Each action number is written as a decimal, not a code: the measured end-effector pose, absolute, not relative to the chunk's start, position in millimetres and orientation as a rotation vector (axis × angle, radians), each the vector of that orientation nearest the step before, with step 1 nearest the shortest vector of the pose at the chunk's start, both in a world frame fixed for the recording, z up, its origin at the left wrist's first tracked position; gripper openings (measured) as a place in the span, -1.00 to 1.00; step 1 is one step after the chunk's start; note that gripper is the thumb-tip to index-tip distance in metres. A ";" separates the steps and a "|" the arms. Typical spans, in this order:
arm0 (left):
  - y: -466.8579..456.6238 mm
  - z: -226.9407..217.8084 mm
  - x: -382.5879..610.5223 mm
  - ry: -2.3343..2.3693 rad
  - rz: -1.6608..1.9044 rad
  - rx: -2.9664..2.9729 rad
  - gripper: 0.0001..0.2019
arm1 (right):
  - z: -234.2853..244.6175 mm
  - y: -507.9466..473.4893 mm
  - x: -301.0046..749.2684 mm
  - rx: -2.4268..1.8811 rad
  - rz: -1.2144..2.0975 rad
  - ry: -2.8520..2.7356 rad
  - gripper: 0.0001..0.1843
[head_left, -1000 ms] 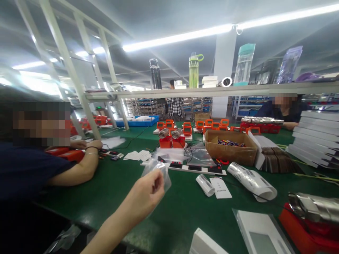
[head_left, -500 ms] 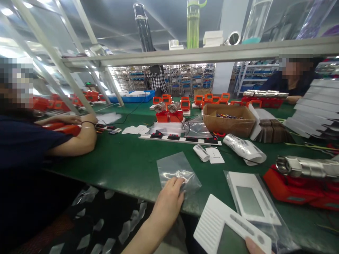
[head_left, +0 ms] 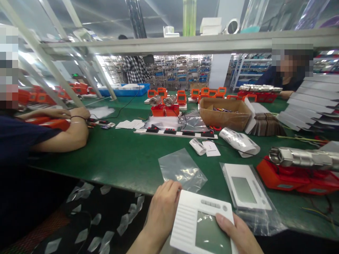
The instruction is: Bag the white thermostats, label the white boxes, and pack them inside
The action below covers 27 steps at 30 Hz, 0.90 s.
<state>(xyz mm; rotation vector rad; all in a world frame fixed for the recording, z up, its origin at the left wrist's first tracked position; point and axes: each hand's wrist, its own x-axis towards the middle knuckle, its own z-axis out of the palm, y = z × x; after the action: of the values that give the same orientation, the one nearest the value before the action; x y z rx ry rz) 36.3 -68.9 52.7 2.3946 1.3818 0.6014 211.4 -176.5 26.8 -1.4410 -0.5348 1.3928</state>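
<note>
My right hand (head_left: 235, 229) grips a white thermostat-like control unit (head_left: 185, 225) with a grey-green screen and a row of small buttons, thumb on its face. Fingers curled, my left hand (head_left: 164, 204) is at the near edge of a clear plastic bag (head_left: 180, 167) lying flat on the green table; its fingertips are partly hidden behind the unit's corner. Just right of the unit, a second unit of the same kind (head_left: 243, 188) lies inside a clear bag.
Red-orange housings with metal valve fittings (head_left: 296, 158) stand at the right. Farther back are a cardboard box (head_left: 225, 118), a power strip (head_left: 174, 133) and a roll of labels (head_left: 238, 141). A co-worker's arm (head_left: 66, 134) rests at the left. A shelf (head_left: 159, 46) spans above.
The white unit in my right hand has moved left and up, close against my left hand. My left hand has come slightly down at the bag. The view has shifted a little.
</note>
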 end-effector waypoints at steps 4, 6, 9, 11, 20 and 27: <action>-69.2 46.3 34.4 1.392 0.680 2.331 -0.86 | 27.2 -174.1 220.7 -1.353 1.416 -0.490 -0.37; -67.6 43.2 34.4 1.384 0.749 2.307 -0.86 | 26.2 -175.1 224.7 -1.335 1.423 -0.481 -0.39; -66.9 40.9 36.3 1.350 0.850 2.323 -0.85 | 29.1 -175.0 226.4 -1.323 1.449 -0.449 -0.41; -68.5 39.8 37.2 1.296 0.897 2.356 -0.84 | 35.8 -173.6 224.7 -1.310 1.470 -0.373 -0.42; -87.9 35.2 34.1 1.132 0.964 2.269 -0.84 | 69.4 -168.6 214.8 -1.135 1.467 0.086 -0.53; -97.2 47.0 36.7 1.208 1.079 2.184 -0.85 | 60.5 -167.4 213.3 -1.190 1.382 0.041 -0.49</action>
<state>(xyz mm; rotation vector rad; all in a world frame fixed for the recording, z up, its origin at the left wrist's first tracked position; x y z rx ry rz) 36.7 -97.2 47.0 2.1844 1.2079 1.0790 213.3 -167.4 60.5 -1.1898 0.0406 1.3821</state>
